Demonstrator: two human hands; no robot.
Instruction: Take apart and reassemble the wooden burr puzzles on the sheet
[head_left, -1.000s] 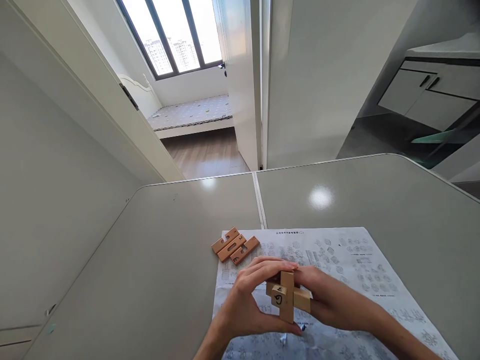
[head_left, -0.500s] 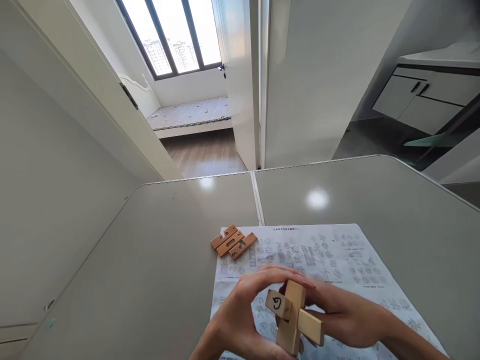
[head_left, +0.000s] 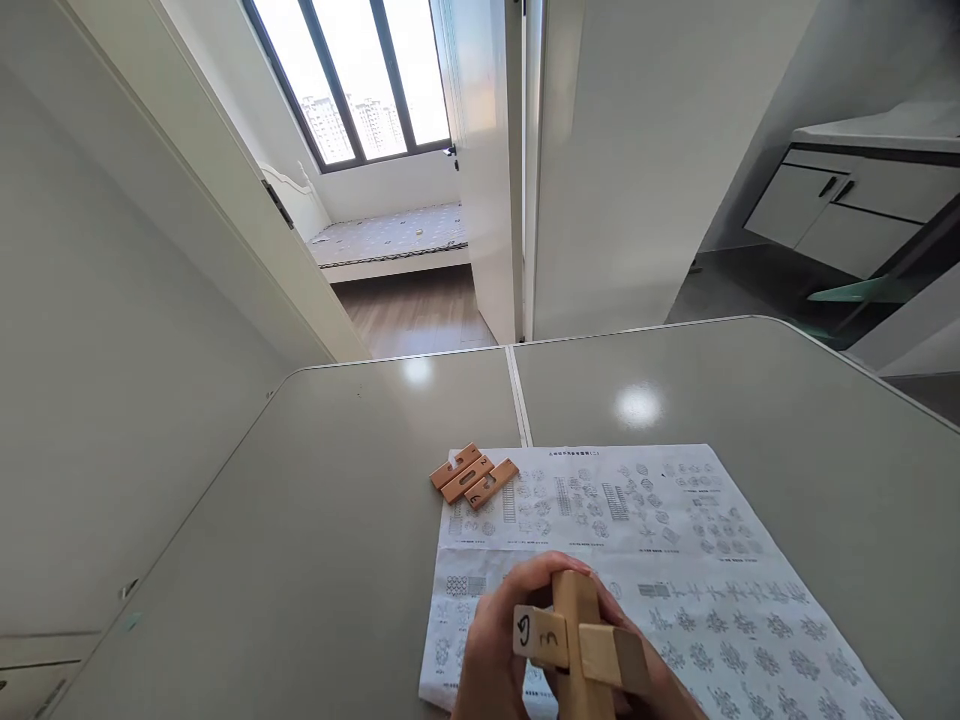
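A wooden cross-shaped puzzle (head_left: 577,645) of interlocked blocks, one end marked with handwriting, is held just above the table's near edge. My left hand (head_left: 499,640) wraps its fingers over the top and left side of it. My right hand (head_left: 660,690) grips it from behind and the right, mostly hidden by the blocks and the frame's bottom edge. Three flat wooden pieces (head_left: 472,473) with slots and written numbers lie side by side at the far left corner of a printed instruction sheet (head_left: 675,560).
The sheet lies on a grey table (head_left: 300,530) with a seam down the middle. Beyond it stand a white wall and an open doorway to a room with a window; grey cabinets (head_left: 847,200) at the right.
Both hands have drawn the wooden cross down toward me and turned it slightly; the right hand is now largely out of sight. The loose pieces have not moved.
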